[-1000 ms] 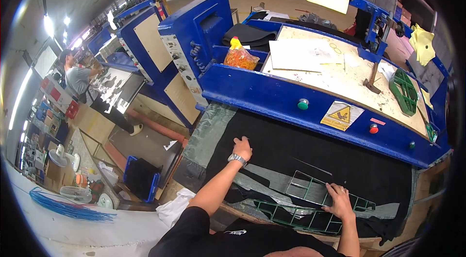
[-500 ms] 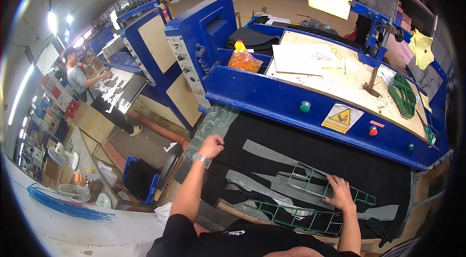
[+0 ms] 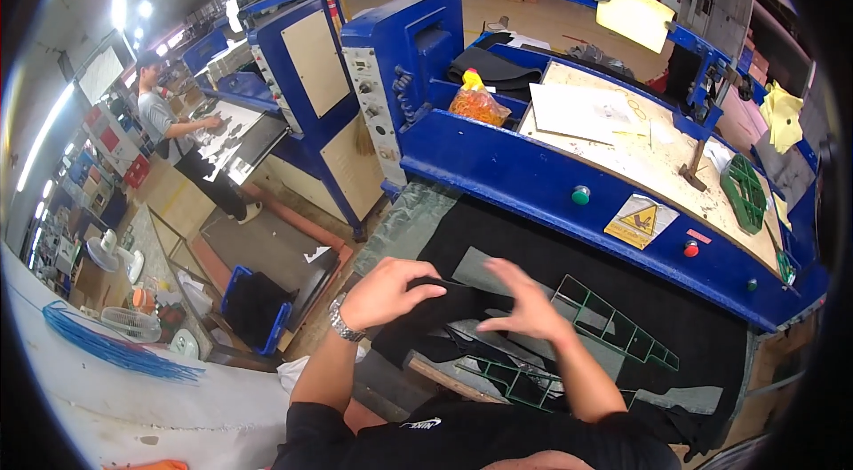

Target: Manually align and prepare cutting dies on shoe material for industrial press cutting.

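My left hand, with a metal-banded watch on the wrist, is closed on the edge of a black fabric piece lifted over the work surface. Facing it, my right hand is open, thumb and fingers apart and slightly blurred, close to the fabric's other end. A green ladder-like metal frame, apparently a cutting die, lies right of my right hand on the black sheet. A second green die rests nearer my body, partly behind my right forearm. Between them, grey-green cut-out gaps show through the sheet.
A blue press with green and red buttons spans the far side. Its top carries a white board, a hammer and another green die. Left are a blue crate and a person at another table.
My right hand has left the upper die and moved left towards my left hand. The left hand has come nearer and now lifts black fabric. The view has shifted slightly.
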### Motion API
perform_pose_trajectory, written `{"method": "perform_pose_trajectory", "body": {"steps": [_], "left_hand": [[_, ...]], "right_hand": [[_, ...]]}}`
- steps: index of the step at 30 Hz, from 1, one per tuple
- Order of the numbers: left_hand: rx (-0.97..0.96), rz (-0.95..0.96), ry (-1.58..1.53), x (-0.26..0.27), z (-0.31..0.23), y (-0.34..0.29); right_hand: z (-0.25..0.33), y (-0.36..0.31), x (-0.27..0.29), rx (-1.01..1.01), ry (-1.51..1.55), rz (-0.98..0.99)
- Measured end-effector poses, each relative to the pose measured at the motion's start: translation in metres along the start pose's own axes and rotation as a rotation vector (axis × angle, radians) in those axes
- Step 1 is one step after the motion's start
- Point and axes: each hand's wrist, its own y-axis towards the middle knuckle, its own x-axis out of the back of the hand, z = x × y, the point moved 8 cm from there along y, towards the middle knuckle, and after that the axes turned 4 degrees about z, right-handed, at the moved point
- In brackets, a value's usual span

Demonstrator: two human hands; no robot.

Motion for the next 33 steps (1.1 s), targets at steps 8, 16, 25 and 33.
{"method": "perform_pose_trajectory", "body": {"steps": [8, 16, 25, 33], "left_hand": [[0.254, -0.366, -0.108, 0.073, 0.028, -0.081], [0.602, -0.711, -0.581, 0.026, 0.156, -0.243], [0.769, -0.808, -1.292, -0.153, 0.218, -0.287], [0.951, -0.726, -1.328, -0.193, 0.243, -0.304]], "right_hand": [[-0.02, 0.006, -0.079, -0.124, 0.393, 0.632], [-0.098, -0.014, -0.047, -0.366, 0.368, 0.667], [-0.215, 0.095, -0.033, -0.486, 0.329, 0.121], [-0.238, 0.167, -0.063, -0.444, 0.014, -0.17]]}}
